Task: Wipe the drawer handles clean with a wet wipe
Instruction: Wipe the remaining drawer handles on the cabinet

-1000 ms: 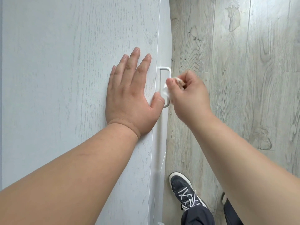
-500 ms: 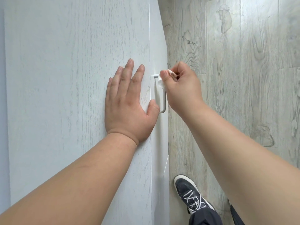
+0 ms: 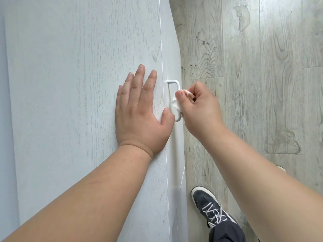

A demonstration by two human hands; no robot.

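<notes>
Head view. White loop handle (image 3: 174, 95) sits on the narrow front face of a pale grey wood-grain cabinet, just below its top edge. Left hand (image 3: 139, 116) lies flat on the counter (image 3: 70, 84), fingers straight and slightly spread, thumb tip just beside the lower end of the handle. Right hand (image 3: 197, 109) is curled, thumb and fingers pinching a crumpled white wet wipe (image 3: 176, 103); the wipe presses against the outer bar of the handle at about mid-length. Whether the wipe wraps behind the bar: cannot tell. Past the handle, grey wood-plank floor (image 3: 262, 67). Below the handle on the floor, a dark shoe (image 3: 209, 208) with white laces and a dark trouser leg (image 3: 225, 233).
</notes>
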